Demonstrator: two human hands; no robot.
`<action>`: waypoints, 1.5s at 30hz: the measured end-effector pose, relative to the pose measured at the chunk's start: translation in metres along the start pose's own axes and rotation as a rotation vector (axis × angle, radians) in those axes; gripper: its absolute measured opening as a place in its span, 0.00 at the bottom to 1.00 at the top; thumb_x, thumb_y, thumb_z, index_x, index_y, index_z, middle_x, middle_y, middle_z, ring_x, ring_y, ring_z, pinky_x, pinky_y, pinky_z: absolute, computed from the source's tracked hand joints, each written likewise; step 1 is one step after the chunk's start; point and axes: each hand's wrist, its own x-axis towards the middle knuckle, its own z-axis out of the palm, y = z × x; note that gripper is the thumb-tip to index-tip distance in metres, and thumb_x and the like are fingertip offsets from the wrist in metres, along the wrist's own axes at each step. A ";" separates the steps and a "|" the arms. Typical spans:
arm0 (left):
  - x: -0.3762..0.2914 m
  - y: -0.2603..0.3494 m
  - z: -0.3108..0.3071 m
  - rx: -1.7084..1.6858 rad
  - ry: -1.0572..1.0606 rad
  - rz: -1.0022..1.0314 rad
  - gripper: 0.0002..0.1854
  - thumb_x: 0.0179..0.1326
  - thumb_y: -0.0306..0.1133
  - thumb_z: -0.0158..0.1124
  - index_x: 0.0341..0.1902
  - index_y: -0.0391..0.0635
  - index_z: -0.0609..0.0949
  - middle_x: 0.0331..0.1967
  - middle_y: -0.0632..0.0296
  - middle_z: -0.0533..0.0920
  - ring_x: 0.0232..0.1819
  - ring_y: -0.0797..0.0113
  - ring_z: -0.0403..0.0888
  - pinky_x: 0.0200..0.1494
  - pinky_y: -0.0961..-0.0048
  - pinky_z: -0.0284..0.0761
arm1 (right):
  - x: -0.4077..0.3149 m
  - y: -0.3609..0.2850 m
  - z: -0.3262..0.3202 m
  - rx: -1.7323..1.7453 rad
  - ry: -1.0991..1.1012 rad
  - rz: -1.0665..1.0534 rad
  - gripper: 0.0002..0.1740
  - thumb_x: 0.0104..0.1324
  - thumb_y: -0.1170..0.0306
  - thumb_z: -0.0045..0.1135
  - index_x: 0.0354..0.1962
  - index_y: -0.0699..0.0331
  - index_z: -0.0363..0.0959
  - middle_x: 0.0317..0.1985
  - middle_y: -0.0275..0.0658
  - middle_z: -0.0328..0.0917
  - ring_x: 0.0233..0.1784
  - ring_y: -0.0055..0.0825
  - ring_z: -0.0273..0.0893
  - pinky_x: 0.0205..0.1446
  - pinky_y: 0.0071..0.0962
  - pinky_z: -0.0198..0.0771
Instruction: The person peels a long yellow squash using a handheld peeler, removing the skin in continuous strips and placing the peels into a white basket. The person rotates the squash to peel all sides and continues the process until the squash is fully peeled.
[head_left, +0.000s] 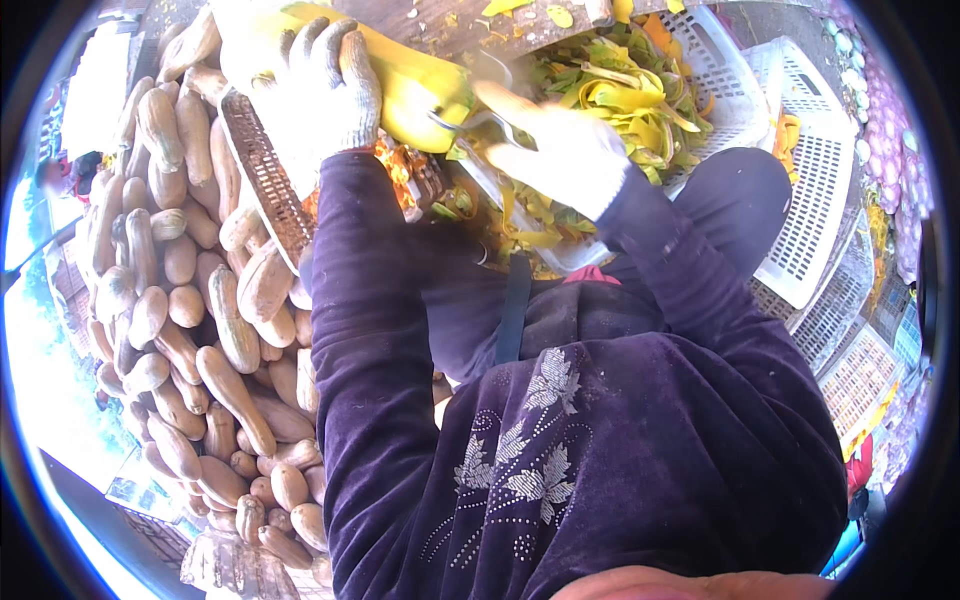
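Note:
A large yellow squash (420, 82) with partly peeled skin lies at the top centre, one end towards my right hand. My left hand (330, 90), in a pale knit glove, rests on the squash and holds it, its fingers bent over the side. The gloved right hand (559, 154), blurred and overexposed, grips a metal peeler (491, 120) against the squash's end. Yellow-green peelings (622, 94) are heaped in a white plastic crate just beyond that hand.
A big pile of tan squashes (217, 315) fills the left side. A dirty plastic crate (262, 172) stands beside it. White perforated crates (806, 172) are at the right, net bags of purple produce (892, 150) behind them. A wooden board (457, 26) lies at the top.

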 end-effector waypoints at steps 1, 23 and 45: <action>0.001 0.000 0.001 -0.006 0.007 -0.016 0.10 0.65 0.43 0.63 0.47 0.61 0.87 0.54 0.66 0.84 0.68 0.52 0.72 0.71 0.35 0.51 | 0.011 -0.008 -0.006 -0.091 0.193 -0.182 0.34 0.69 0.55 0.57 0.70 0.54 0.65 0.33 0.44 0.84 0.36 0.41 0.83 0.40 0.39 0.76; -0.002 0.000 0.006 -0.004 -0.004 -0.018 0.10 0.66 0.41 0.64 0.46 0.59 0.87 0.55 0.66 0.84 0.69 0.53 0.70 0.73 0.40 0.51 | -0.037 -0.015 0.013 0.522 -0.122 0.227 0.40 0.66 0.54 0.63 0.72 0.57 0.65 0.56 0.47 0.82 0.52 0.32 0.83 0.57 0.29 0.76; -0.003 0.001 0.003 0.029 -0.040 -0.047 0.11 0.69 0.41 0.60 0.48 0.59 0.87 0.58 0.65 0.83 0.70 0.52 0.70 0.72 0.41 0.53 | -0.042 -0.006 0.009 0.390 -0.318 0.265 0.45 0.64 0.49 0.64 0.76 0.48 0.59 0.48 0.50 0.83 0.44 0.39 0.84 0.54 0.31 0.77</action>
